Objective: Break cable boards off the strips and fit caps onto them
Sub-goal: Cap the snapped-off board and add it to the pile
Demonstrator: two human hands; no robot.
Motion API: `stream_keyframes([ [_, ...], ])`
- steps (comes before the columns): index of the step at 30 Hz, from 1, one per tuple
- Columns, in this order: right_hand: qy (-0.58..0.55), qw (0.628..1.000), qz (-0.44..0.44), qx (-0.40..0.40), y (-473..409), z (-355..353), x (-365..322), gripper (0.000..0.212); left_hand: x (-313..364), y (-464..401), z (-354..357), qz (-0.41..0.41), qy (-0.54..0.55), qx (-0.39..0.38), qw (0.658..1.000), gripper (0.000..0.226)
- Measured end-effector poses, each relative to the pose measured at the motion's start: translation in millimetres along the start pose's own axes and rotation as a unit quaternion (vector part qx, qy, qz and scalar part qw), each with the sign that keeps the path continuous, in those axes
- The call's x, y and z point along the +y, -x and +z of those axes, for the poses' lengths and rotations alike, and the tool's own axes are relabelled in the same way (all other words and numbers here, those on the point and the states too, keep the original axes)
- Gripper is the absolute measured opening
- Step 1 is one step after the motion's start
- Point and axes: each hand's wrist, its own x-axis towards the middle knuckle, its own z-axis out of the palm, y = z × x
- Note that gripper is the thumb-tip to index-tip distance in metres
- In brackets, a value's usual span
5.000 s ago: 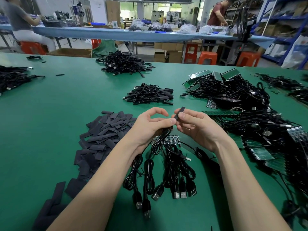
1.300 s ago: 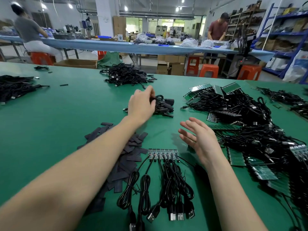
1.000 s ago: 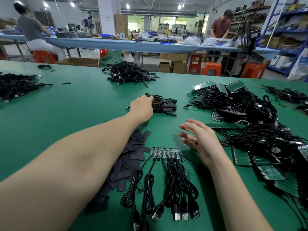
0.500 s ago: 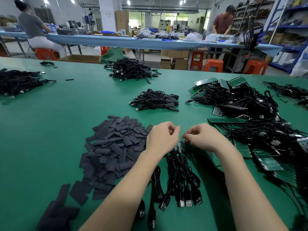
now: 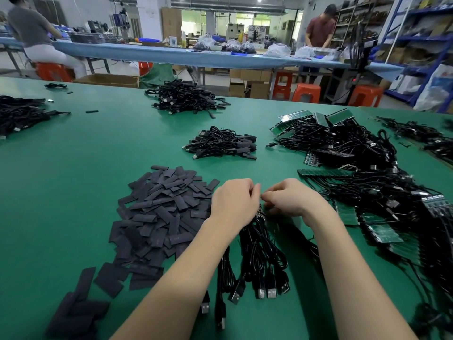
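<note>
Bright even overhead light, soft shadows under the forearms, wide-angle bending at edges, right edge blurred

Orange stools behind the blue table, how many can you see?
5: one far left under a seated person, three together at right, and one mostly hidden mid-left. Others may be hidden.

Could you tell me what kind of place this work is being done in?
Most likely a cable assembly workshop: heaps of black USB cables soldered to green board strips, a pile of black caps on a green worktable, and other workers at a long blue bench behind.
</note>
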Motion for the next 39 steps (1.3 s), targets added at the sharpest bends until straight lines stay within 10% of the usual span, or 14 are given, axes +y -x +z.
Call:
stream_keyframes([
  [6,-0.176,0.983,0.048,-0.035,1.0,-6.0,5.2,0.01,-0.3,1.4,-2.9,0.018,-0.007,-0.009,1.0,0.05],
  [39,-0.382,0.903,-0.076,-0.184,15.1,-18.5,5.7,0.02,21.2,-8.5,-16.9,-0.075,0.325,0.05,0.941,0.073],
])
